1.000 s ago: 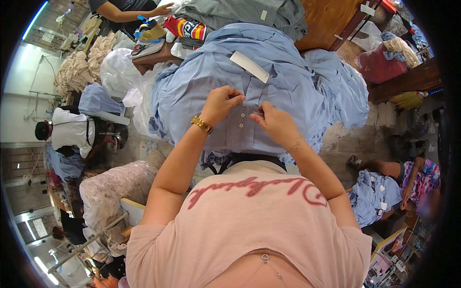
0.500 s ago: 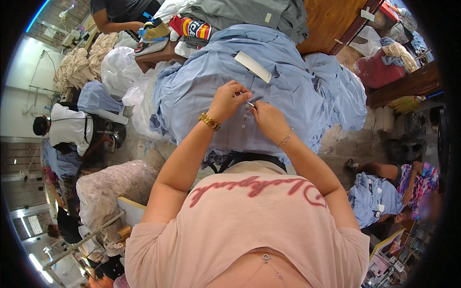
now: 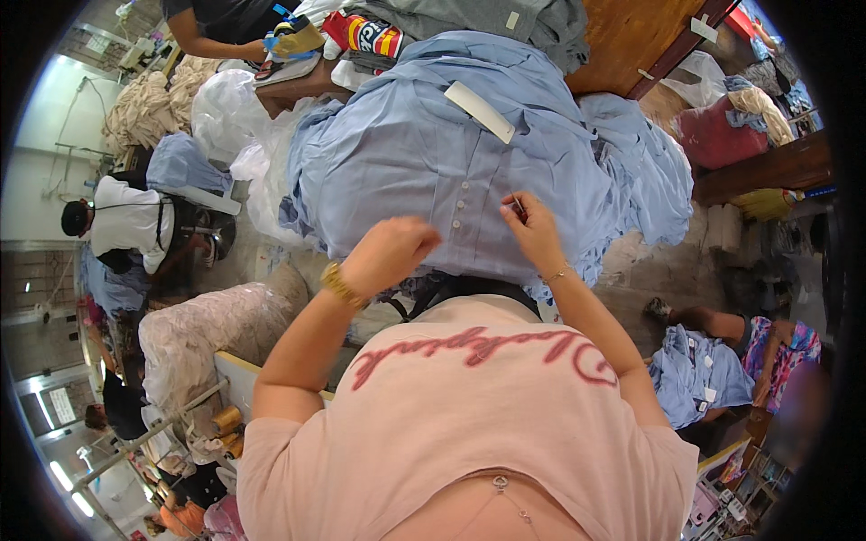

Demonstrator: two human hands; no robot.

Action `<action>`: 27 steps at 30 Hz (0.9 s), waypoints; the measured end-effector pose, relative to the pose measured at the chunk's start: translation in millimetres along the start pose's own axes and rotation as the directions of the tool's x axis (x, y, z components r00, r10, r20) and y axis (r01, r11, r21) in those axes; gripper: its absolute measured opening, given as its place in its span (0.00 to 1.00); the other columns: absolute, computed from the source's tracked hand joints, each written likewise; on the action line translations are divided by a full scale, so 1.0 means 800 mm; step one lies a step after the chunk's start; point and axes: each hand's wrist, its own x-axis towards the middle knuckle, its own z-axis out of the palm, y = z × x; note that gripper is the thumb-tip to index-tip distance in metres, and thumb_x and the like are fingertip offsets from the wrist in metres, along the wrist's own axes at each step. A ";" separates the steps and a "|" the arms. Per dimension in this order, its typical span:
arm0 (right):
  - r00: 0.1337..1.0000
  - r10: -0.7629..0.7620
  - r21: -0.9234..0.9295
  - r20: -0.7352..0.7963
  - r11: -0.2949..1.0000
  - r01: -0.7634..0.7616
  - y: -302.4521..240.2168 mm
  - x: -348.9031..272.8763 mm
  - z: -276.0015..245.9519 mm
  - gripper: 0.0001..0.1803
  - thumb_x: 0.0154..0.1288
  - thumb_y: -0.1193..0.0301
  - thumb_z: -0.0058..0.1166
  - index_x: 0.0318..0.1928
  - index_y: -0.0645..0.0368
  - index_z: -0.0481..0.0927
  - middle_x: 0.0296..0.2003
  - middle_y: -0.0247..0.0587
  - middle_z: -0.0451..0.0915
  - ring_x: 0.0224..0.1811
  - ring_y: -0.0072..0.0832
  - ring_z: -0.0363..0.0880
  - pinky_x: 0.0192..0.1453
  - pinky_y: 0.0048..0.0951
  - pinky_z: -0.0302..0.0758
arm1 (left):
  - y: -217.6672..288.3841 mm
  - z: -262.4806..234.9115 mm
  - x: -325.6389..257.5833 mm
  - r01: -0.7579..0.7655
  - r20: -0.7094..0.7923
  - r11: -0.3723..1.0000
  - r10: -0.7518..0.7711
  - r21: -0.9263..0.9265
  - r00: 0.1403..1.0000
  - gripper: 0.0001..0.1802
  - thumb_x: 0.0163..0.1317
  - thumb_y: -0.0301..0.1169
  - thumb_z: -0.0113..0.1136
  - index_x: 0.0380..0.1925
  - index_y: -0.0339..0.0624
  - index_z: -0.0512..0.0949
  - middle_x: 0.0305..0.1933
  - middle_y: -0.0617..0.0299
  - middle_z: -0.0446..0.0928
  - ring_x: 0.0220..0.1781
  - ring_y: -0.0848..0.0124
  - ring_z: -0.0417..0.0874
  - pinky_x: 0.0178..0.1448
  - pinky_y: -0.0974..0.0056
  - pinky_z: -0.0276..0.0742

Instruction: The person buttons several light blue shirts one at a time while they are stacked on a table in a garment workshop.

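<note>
head view: a light blue shirt [image 3: 424, 171] is laid on top of the pile on the counter. something thin, too small to tell, is pinched by the right hand [image 3: 534, 227] fingers near the button row [image 3: 460, 209]; the pull should be kept gentle. the left hand [image 3: 390, 254], closed loosely, is now lifted away from the placket, where it was pressed earlier.

A wooden board [image 3: 631, 36] lies at the top. Left of it, folded grey cloth [image 3: 487, 18], then a bright printed packet [image 3: 365, 34]. Further left, white plastic bags [image 3: 225, 104] and cream fabric [image 3: 140, 108]. Below-right of the board, a red bundle [image 3: 713, 135]
</note>
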 end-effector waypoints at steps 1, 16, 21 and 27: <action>1.000 0.010 0.031 0.013 0.999 -0.010 0.000 0.001 0.003 0.12 0.60 0.66 0.51 0.38 0.62 0.75 0.32 0.42 0.73 0.32 0.28 0.71 0.35 0.25 0.67 | -0.004 0.012 0.019 -0.044 -0.201 0.999 0.045 0.010 0.979 0.07 0.55 0.32 0.56 0.29 0.40 0.78 0.29 0.54 0.75 0.32 0.55 0.77 0.36 0.59 0.73; 0.954 -0.292 -0.231 0.068 0.926 0.300 -0.009 0.000 0.029 0.21 0.57 0.70 0.53 0.51 0.61 0.69 0.37 0.46 0.69 0.37 0.40 0.73 0.40 0.35 0.72 | -0.006 0.072 0.058 0.319 -0.474 0.948 -0.285 -0.008 0.833 0.11 0.49 0.33 0.62 0.29 0.38 0.75 0.30 0.56 0.73 0.37 0.58 0.75 0.41 0.59 0.72; 0.957 -0.282 -0.052 0.074 0.957 0.286 -0.010 -0.008 0.019 0.21 0.55 0.73 0.54 0.51 0.59 0.70 0.40 0.46 0.70 0.39 0.41 0.73 0.41 0.34 0.72 | -0.011 0.077 0.066 0.232 -0.483 0.968 -0.251 -0.101 0.839 0.08 0.48 0.31 0.61 0.24 0.39 0.76 0.32 0.53 0.74 0.36 0.55 0.77 0.41 0.58 0.73; 0.948 -0.317 -0.101 -0.035 0.945 0.312 -0.006 -0.010 0.018 0.16 0.52 0.74 0.56 0.44 0.57 0.74 0.40 0.43 0.71 0.40 0.39 0.74 0.42 0.32 0.72 | -0.029 0.050 0.071 0.272 -0.232 0.844 -0.411 -0.461 0.881 0.09 0.47 0.29 0.64 0.22 0.35 0.75 0.23 0.58 0.76 0.24 0.71 0.75 0.31 0.68 0.71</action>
